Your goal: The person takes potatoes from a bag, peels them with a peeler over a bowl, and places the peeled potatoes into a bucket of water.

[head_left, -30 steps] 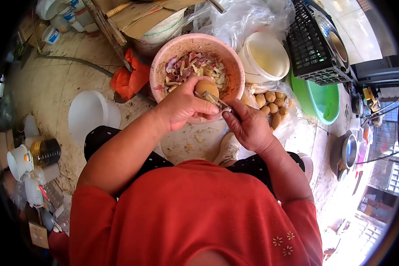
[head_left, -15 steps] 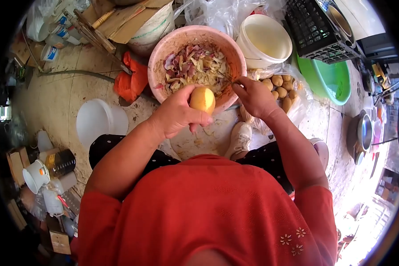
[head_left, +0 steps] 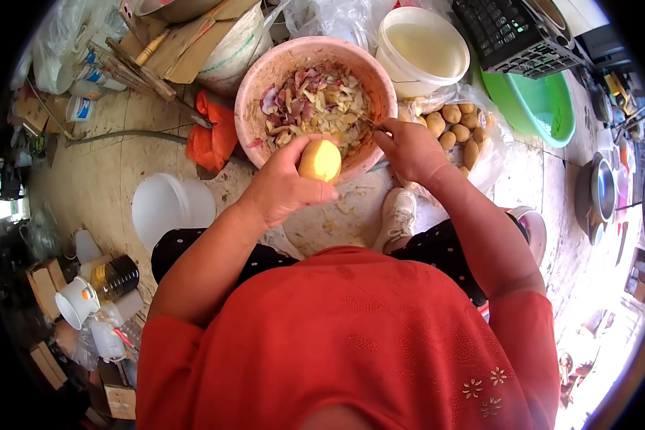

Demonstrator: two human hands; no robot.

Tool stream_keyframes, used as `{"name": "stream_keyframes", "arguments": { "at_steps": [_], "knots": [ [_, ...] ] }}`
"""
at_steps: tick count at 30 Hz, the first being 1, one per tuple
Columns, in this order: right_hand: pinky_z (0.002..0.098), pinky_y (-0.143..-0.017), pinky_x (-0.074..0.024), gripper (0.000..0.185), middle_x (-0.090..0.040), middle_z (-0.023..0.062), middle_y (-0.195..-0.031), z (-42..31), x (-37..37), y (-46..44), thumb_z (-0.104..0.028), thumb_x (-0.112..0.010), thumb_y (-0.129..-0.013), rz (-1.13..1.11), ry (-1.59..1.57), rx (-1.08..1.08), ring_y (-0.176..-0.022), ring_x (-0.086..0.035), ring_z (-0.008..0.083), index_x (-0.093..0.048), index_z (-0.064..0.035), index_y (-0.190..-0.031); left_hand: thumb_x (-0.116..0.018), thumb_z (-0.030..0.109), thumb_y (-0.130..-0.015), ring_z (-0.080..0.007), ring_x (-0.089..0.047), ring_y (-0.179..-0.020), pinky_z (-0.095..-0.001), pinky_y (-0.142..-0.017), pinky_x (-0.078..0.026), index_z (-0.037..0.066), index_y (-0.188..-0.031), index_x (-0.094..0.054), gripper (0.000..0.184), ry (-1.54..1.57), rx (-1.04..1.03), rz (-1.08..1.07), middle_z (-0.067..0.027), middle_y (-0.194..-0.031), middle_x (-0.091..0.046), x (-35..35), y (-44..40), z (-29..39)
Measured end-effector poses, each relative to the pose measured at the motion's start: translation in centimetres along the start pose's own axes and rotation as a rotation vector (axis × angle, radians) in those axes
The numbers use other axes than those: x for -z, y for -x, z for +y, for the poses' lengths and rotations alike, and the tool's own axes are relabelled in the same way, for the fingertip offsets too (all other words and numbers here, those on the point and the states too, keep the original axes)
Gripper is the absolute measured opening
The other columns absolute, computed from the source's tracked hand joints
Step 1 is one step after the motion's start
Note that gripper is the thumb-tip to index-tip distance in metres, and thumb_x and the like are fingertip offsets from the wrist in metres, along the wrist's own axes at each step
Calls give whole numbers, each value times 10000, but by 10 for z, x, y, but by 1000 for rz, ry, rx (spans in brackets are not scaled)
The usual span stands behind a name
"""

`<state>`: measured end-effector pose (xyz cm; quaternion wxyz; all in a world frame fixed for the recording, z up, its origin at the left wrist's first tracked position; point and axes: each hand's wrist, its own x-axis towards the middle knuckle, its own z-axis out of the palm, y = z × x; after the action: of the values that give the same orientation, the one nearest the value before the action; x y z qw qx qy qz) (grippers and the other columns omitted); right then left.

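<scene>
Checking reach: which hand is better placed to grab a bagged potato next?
Probably the right hand: it's nearer the bagged potatoes, though apparently holding a thin tool. The left hand is farther off and holds a yellow potato.

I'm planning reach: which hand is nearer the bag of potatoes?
Right. The right hand is beside the bag of potatoes; the left hand is farther left, holding a potato.

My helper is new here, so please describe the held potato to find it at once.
Find the wide pink basin. At its near edge, the left grip holds the potato. Its bright yellow surface sets it apart from the brown potatoes bagged at right.
</scene>
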<state>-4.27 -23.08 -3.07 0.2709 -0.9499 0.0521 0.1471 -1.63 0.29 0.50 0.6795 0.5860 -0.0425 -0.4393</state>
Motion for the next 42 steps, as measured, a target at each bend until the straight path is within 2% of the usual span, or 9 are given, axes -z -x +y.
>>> {"name": "stream_keyframes", "arguments": {
  "at_steps": [8,12,14,15,23,31,33,37,42],
  "knots": [
    [452,-672,-521,232,-658,162,-788,-49,-3,40,-286,-547,-921,32,-146,371,-751,-648,367,-588,-79,-1019,-738,-42,-700,-141,-600,-943,-291,-845,-522,33,-1240,-505,594,67,-10,205,-42,-1063,-591,6,-11,-21],
    [470,-713,-516,265,-661,205,-837,-38,1,27,-273,-557,-921,-9,-22,171,-808,-642,392,-603,-71,-1086,-743,-27,-691,-133,-589,-917,-283,-817,-518,38,-1243,-505,604,-50,-40,209,-29,-1057,-585,5,-11,-24],
    [494,-764,-495,302,-664,228,-871,-14,2,4,-307,-507,-930,-78,119,-21,-832,-633,410,-619,-63,-1068,-745,-12,-679,-126,-567,-929,-279,-824,-502,42,-1249,-506,621,-567,-10,95,-18,-1057,-573,-1,-3,-7],
    [490,-765,-492,299,-661,231,-860,-7,4,2,-308,-515,-927,-59,112,-48,-834,-633,407,-629,-57,-1044,-745,-12,-679,-126,-567,-929,-279,-824,-502,42,-1249,-506,621,-573,-9,86,-18,-1057,-573,-1,-4,-9],
    [491,-707,-507,275,-656,213,-824,-36,12,33,-315,-524,-931,37,-182,157,-794,-634,412,-595,-59,-1001,-695,-35,-666,-144,-543,-997,-280,-818,-483,19,-1270,-474,645,-23,-55,211,-40,-1095,-552,1,-13,-18],
    [483,-713,-509,268,-658,212,-847,-27,-3,25,-305,-526,-930,5,-224,122,-802,-634,410,-600,-54,-989,-667,-44,-632,-175,-559,-1027,-308,-891,-468,20,-1210,-471,614,-75,-30,107,-88,-1118,-586,1,-6,-12],
    [479,-741,-508,282,-659,220,-843,-4,-18,9,-296,-512,-929,-190,60,-35,-811,-633,411,-610,-38,-982,-666,-41,-626,-183,-562,-1039,-313,-906,-463,25,-1187,-476,596,-122,-55,-4,-103,-1128,-596,0,-5,-8],
    [476,-741,-509,287,-663,219,-864,-14,-6,12,-295,-512,-929,2,-133,21,-808,-641,397,-610,-28,-967,-668,-36,-658,-185,-572,-1034,-310,-914,-464,41,-1190,-470,573,16,-207,104,-111,-1131,-604,2,-8,-7],
    [468,-671,-512,244,-651,195,-813,-30,4,24,-286,-547,-923,147,-260,195,-757,-640,386,-589,-56,-996,-665,-49,-767,-174,-617,-914,-290,-749,-503,39,-1261,-459,543,201,-94,182,-86,-1091,-601,4,-16,-12]
  ]
}}
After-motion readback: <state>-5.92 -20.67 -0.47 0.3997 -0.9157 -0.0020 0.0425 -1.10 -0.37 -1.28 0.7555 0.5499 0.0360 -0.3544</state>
